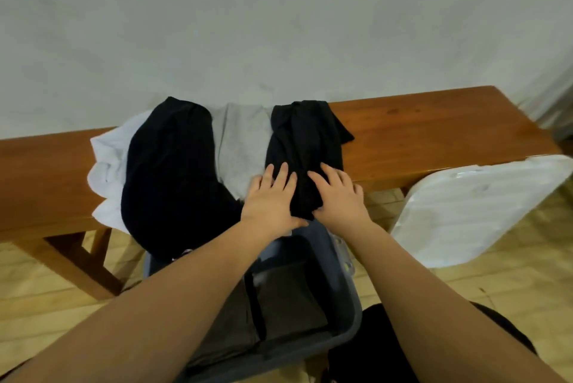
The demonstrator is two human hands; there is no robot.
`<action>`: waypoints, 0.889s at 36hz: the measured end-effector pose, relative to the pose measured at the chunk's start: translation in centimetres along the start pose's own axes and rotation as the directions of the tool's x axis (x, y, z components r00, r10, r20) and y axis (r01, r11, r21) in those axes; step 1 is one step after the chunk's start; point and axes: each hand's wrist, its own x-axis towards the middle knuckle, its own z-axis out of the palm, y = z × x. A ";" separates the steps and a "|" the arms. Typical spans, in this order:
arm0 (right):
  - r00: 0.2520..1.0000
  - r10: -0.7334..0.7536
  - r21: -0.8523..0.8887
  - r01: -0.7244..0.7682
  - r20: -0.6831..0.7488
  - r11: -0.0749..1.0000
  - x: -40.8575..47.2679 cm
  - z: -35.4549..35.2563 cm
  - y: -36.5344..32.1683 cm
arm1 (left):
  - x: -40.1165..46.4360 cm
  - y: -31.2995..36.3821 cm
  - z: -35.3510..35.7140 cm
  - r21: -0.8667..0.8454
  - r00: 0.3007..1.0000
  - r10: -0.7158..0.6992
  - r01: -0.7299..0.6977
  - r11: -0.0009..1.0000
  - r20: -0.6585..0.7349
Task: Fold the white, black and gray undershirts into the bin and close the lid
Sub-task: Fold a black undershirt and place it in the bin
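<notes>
black undershirt [305, 147] rumpled lengthwise on bench [434, 134], both hands flat on it

Four undershirts [242, 147] side by side on the counter [434, 134], overlapping. In front of the counter, on the floor [465, 274], the bin [347, 299], folded clothes [291, 299] inside. Right of the bin, the lid [474, 212] leaning against the counter.

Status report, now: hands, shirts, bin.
Left hand and right hand flat on black undershirt, bench edge. Bin open below, lid off, leaning right. Nothing blocking.
</notes>
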 end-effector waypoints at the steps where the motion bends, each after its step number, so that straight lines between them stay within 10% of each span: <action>1: 1.000 0.006 0.005 -0.006 -0.015 1.000 0.2 0.1 0.1 | 0.1 0.2 0.2 0.017 1.000 -0.008 0.009 1.000 -0.026; 15: 0.983 0.076 0.351 -0.014 -0.165 0.936 1.3 -1.6 0.5 | -0.4 0.3 -1.5 -0.274 0.994 -0.033 0.003 0.962 -0.107; 25: 0.969 0.035 0.524 0.101 -0.244 0.846 0.4 -3.4 -1.6 | -5.4 -0.3 -7.6 -0.927 0.931 -0.351 0.041 0.373 -0.100; 32: 0.974 -0.032 0.615 0.168 -0.226 0.771 -1.2 -4.2 -3.8 | -7.9 -2.0 -11.7 -0.958 0.933 -0.332 -0.039 0.284 -0.137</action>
